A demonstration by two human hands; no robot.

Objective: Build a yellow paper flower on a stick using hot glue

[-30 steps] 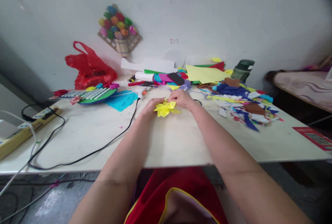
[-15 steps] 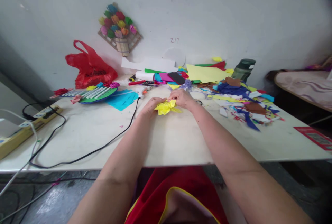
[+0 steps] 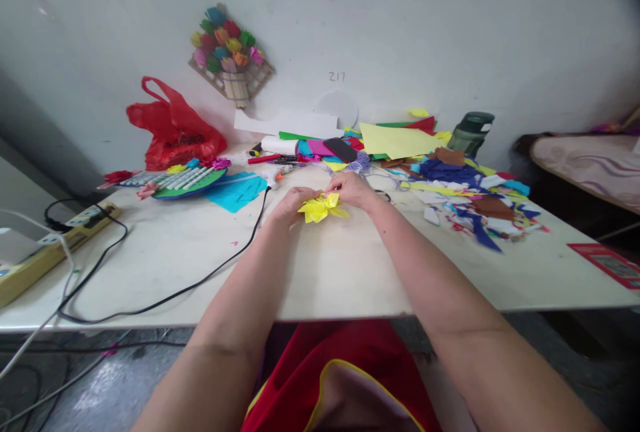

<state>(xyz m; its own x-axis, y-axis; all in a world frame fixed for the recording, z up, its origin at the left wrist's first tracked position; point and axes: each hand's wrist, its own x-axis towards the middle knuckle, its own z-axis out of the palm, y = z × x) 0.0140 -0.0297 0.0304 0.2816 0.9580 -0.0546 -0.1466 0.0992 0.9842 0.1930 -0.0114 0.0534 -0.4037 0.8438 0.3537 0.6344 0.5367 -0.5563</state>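
A yellow paper flower (image 3: pixel 323 208) with pointed, spread petals is held just above the white table (image 3: pixel 345 272), in front of me. My left hand (image 3: pixel 295 204) pinches its left and far side. At its far right side my right hand (image 3: pixel 352 190) is closed on it too, with fingers bent and pressed together. The fingertips of both hands meet behind the petals, so the flower's base is hidden. Behind the hands lie a coil of purple yarn (image 3: pixel 359 164) and a black phone (image 3: pixel 341 150).
Paper scraps (image 3: pixel 487 209) pile up on the right, near a green bottle (image 3: pixel 471 133). A glue gun (image 3: pixel 273 181) trails a black cord leftward. A decorated green disc (image 3: pixel 193 182), blue paper (image 3: pixel 236 192) and a red bag (image 3: pixel 175 129) stand left. A power strip (image 3: pixel 60 252) lies far left.
Almost nothing differs. Both hands keep their grip on the yellow paper flower, with only a very slight shift of the fingers.
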